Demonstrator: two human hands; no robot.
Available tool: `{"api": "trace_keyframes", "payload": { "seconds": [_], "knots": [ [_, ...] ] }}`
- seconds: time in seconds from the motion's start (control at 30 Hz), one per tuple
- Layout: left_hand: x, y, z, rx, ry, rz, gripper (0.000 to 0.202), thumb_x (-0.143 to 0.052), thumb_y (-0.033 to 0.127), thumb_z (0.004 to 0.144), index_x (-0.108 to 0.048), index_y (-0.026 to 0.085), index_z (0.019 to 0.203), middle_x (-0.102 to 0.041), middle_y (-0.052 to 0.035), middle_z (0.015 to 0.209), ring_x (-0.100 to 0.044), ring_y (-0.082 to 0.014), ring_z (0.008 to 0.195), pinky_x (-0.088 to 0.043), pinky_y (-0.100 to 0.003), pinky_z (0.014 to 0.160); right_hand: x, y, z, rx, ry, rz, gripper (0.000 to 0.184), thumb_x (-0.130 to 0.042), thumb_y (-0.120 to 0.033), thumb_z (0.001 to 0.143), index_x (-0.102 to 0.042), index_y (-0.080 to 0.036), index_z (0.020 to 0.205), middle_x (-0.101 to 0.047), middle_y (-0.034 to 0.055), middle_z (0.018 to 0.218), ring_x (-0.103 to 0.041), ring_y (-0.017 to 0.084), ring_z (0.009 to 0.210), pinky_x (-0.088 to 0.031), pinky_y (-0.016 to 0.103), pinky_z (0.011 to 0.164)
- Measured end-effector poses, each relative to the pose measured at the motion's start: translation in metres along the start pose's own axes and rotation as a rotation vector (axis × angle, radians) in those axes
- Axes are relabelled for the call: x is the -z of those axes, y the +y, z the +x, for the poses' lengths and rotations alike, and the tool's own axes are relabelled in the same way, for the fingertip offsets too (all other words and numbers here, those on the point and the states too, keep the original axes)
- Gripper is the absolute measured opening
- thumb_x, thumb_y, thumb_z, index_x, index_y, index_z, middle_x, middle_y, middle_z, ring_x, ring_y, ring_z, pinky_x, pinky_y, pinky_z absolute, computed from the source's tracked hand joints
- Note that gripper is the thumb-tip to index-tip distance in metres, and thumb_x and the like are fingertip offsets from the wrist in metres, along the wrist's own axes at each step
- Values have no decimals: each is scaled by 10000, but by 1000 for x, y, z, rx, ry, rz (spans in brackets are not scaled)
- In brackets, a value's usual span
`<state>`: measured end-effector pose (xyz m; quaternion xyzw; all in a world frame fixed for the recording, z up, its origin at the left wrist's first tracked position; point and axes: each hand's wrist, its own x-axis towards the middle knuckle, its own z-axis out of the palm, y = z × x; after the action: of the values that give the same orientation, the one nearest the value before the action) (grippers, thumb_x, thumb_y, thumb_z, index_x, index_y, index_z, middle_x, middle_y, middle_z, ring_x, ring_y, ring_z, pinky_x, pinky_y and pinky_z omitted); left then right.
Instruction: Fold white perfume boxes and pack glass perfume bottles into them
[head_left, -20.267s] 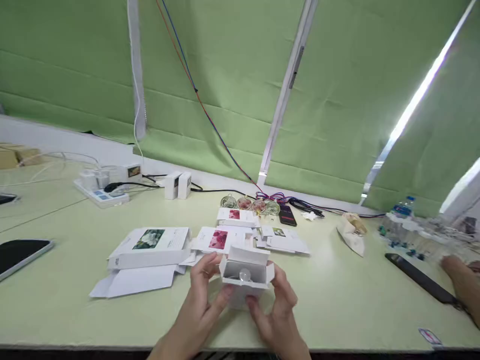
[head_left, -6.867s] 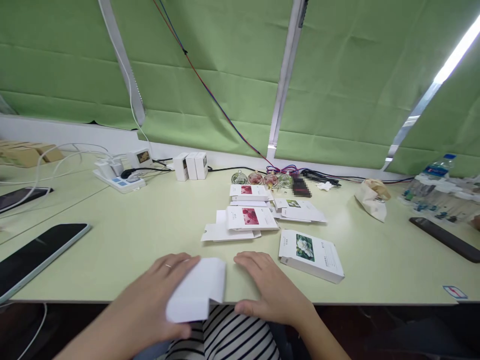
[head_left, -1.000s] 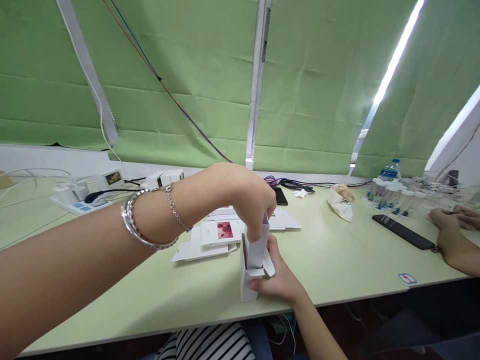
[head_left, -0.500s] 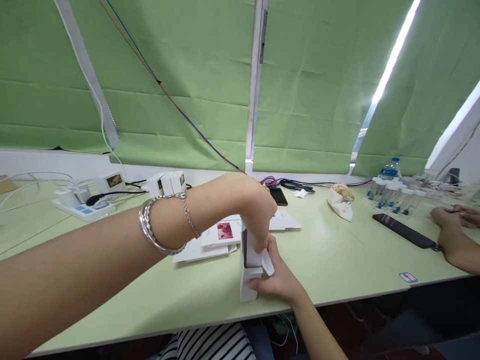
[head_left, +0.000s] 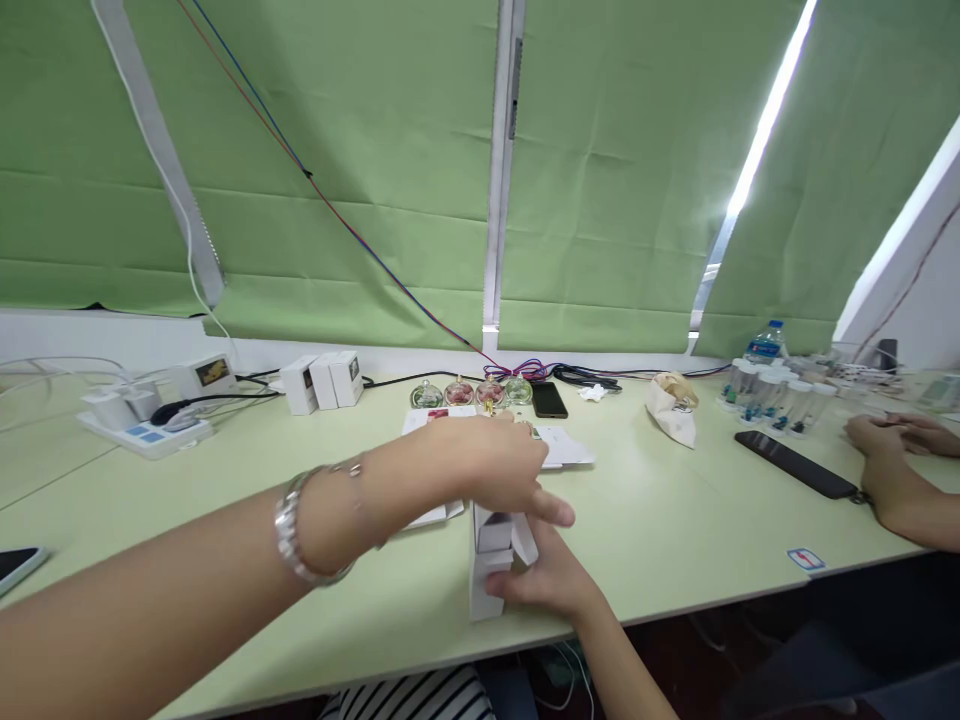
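Right at the front of the pale table, a white box is standing upright near the edge, its top open. The right hand is gripping it from the side, thumb pressing on the near face, and a loose flap is sticking out beside that hand.

Over the opening, the left hand is hovering palm down, thumb pointing out to the right. Nothing is showing in it, but its fingertips are hiding, so I can't tell whether they're curling or touching the rim. A white inner piece is sitting in the mouth of the box; how deep it is going, I can't see.

Here's the worry: that flap is lying close to both hands, so a downward push could be creasing it or trapping it inside. If the right thumb is squeezing too hard, the thin walls could be bowing and jamming the inner piece. And with the table edge so near, a sideways knock could be tipping the box off.

Farther back, 4 round glass bottles are standing beyond the left wrist; a careless sweep could be toppling them.
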<state>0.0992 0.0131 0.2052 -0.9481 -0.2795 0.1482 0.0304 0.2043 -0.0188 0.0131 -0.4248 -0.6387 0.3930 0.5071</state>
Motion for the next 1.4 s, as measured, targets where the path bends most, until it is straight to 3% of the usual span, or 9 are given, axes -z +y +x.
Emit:
{"api": "trace_keyframes", "payload": {
  "seconds": [0.1,0.17,0.37,0.63,0.83,0.93,1.03,1.17,1.4],
  "knots": [
    [-7,-10,-18,-10,410,2,376,-338,433,948,-612,195,1045,-635,-90,1029,-575,-260,977,-465,-357,754,0,4,1,13,-17,39,1013,-780,-318,585,-178,-271,1399,-431,95,1341,-446,296,1228,-353,451,1033],
    [-18,-18,-30,7,555,-24,301,-330,326,959,-595,216,1049,-636,-61,1004,-593,-227,915,-463,-326,716,0,8,2,28,-19,59,1049,-793,-307,576,-144,-279,1400,-398,100,1376,-450,290,1228,-343,451,1039],
    [-74,-36,-40,-264,499,-85,501,-419,-59,717,-577,266,1065,-605,-33,1165,-544,-217,1092,-463,-321,813,1,13,3,78,-26,62,1075,-824,-333,570,-147,-250,1400,-370,127,1412,-414,296,1274,-319,445,1059],
    [-100,-38,-31,-371,502,-57,391,-489,-43,734,-591,257,963,-684,26,972,-519,-236,1120,-403,-383,897,1,18,1,80,-27,49,1074,-824,-404,581,-146,-269,1404,-369,123,1417,-464,279,1235,-367,432,1028],
    [-113,-41,-33,-345,540,-92,405,-477,-46,764,-605,256,1002,-688,9,1007,-514,-246,1135,-449,-368,865,-2,17,3,36,-60,56,1165,-839,-428,559,-43,-300,1400,-263,125,1468,-305,277,1363,-250,446,1101],
    [-120,-39,-33,-336,655,-60,438,-478,-5,800,-564,260,1138,-644,-16,1186,-489,-266,1201,-449,-431,925,4,15,2,37,-65,107,1164,-827,-481,558,-36,-301,1392,-323,132,1426,-401,289,1296,-281,460,1076],
    [-130,-42,-38,-269,815,-67,485,-467,62,844,-440,235,1296,-555,-67,1325,-468,-263,1246,-432,-462,982,22,14,-3,-5,49,91,1128,-804,-550,548,-97,-287,1386,-379,140,1375,-484,309,1196,-326,471,1034],
    [-150,-68,-51,-118,953,-173,388,-419,132,895,-433,239,1268,-631,-65,1195,-547,-212,1164,-466,-383,960,47,16,-14,-127,260,-8,1158,-775,-586,554,-65,-288,1419,-415,131,1333,-527,318,1122,-340,486,1015],
    [-157,-163,-39,448,838,-575,333,-388,329,915,-461,203,1215,-641,-68,1177,-608,-238,1057,-501,-375,882,45,25,-21,-190,329,37,1242,-758,-655,527,10,-344,1454,-306,119,1484,-347,342,1338,-246,504,1088]
  ]
}}
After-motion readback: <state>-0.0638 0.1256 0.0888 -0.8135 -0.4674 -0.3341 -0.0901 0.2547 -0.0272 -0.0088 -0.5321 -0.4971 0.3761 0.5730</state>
